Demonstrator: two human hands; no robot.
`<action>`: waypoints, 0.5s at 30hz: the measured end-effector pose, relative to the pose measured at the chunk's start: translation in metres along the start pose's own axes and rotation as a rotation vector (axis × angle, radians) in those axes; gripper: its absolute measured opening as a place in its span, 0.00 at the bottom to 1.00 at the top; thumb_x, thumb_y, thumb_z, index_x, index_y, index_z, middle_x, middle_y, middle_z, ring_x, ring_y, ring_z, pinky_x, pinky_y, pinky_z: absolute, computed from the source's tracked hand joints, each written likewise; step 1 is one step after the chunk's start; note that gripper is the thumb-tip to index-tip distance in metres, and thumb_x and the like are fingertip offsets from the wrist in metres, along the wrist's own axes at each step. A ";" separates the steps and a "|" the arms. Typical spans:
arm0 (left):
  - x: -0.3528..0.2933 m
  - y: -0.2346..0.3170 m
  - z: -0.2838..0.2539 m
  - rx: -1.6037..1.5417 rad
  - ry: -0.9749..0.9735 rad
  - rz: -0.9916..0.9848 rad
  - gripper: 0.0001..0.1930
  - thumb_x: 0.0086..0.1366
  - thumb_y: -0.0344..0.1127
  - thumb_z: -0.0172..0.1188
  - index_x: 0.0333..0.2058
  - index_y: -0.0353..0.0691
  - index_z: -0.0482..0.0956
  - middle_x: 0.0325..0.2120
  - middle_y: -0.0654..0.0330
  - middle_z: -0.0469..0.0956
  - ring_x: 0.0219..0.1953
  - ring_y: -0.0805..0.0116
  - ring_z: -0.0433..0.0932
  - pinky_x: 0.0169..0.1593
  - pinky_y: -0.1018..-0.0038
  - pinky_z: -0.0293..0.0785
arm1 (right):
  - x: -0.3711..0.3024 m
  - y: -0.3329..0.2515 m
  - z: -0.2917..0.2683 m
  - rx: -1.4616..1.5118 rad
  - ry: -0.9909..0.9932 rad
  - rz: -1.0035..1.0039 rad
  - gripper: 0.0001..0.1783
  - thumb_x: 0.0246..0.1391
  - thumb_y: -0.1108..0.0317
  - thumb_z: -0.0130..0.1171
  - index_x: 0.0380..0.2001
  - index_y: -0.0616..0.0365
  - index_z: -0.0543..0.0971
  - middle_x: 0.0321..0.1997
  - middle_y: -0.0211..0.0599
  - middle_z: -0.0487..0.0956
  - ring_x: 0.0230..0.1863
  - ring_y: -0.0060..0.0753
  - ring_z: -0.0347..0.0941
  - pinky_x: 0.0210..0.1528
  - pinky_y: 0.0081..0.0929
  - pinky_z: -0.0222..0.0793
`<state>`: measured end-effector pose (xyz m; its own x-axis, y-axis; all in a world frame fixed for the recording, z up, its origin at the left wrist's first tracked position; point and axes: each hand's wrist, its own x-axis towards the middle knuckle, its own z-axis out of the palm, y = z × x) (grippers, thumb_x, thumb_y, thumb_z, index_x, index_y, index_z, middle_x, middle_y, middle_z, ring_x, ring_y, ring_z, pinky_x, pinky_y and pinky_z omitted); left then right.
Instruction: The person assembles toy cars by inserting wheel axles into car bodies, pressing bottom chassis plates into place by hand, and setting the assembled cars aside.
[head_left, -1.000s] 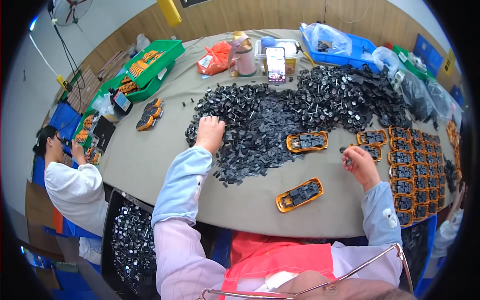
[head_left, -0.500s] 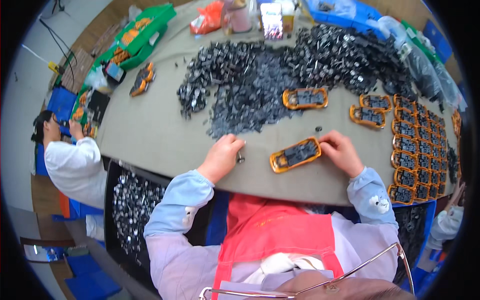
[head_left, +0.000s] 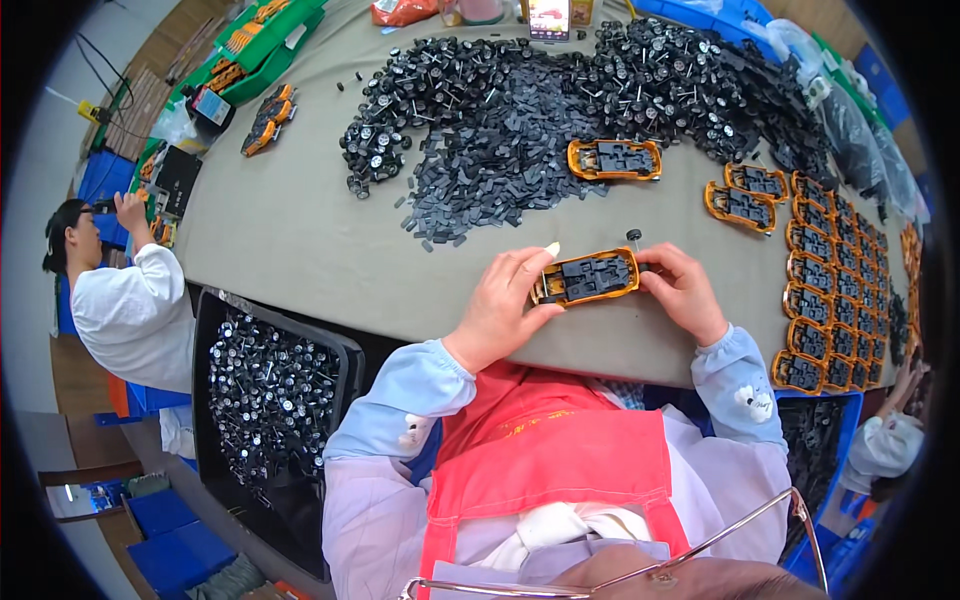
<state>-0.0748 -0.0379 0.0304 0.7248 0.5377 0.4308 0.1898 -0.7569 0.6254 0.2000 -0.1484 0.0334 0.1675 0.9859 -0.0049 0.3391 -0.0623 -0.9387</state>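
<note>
An orange toy car body (head_left: 598, 277) lies upside down in front of me, its black underside up. My left hand (head_left: 505, 308) is closed around its left end, thumb and fingers on the two ends of a wheel axle (head_left: 545, 287) lying across the car there. At the right end, my right hand (head_left: 684, 290) grips the car between thumb and fingers. Just beyond the right fingers a loose wheel axle (head_left: 633, 237) shows a black wheel; its other end is hidden. Another upturned car body (head_left: 615, 160) lies farther back, beside small flat black parts (head_left: 480, 180).
Piles of black wheel axles (head_left: 660, 85) cover the back of the table. Rows of upturned orange cars (head_left: 810, 303) stand at the right. Joined orange parts (head_left: 268, 120) lie at the left. A black bin of wheels (head_left: 275, 385) stands below. A co-worker (head_left: 130, 300) sits at the far left.
My left hand has moved right, bringing the wheel axle onto the car's left end. The car now lies more level, and my right hand still grips its right end.
</note>
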 end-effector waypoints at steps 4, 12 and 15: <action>0.005 0.007 0.006 0.077 -0.050 -0.073 0.40 0.50 0.33 0.75 0.62 0.40 0.67 0.54 0.50 0.73 0.53 0.49 0.73 0.57 0.60 0.70 | -0.001 0.003 -0.002 -0.028 0.010 0.002 0.12 0.57 0.82 0.57 0.45 0.64 0.81 0.43 0.36 0.77 0.38 0.25 0.80 0.39 0.20 0.78; 0.001 0.015 0.018 0.151 -0.076 -0.143 0.42 0.47 0.31 0.76 0.62 0.43 0.68 0.53 0.54 0.72 0.54 0.52 0.72 0.56 0.60 0.68 | -0.004 -0.026 0.001 -0.251 0.073 -0.310 0.17 0.45 0.80 0.66 0.40 0.51 0.83 0.60 0.41 0.71 0.60 0.47 0.67 0.59 0.44 0.68; 0.006 0.015 0.020 0.179 -0.092 -0.189 0.43 0.45 0.29 0.76 0.62 0.43 0.67 0.52 0.54 0.72 0.54 0.52 0.71 0.56 0.60 0.68 | 0.009 -0.027 0.001 -0.437 -0.088 -0.516 0.16 0.45 0.77 0.66 0.40 0.50 0.81 0.64 0.44 0.70 0.63 0.54 0.67 0.61 0.47 0.67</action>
<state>-0.0547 -0.0533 0.0296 0.7210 0.6455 0.2519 0.4349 -0.7045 0.5608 0.1917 -0.1377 0.0581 -0.1855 0.9142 0.3603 0.7016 0.3800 -0.6029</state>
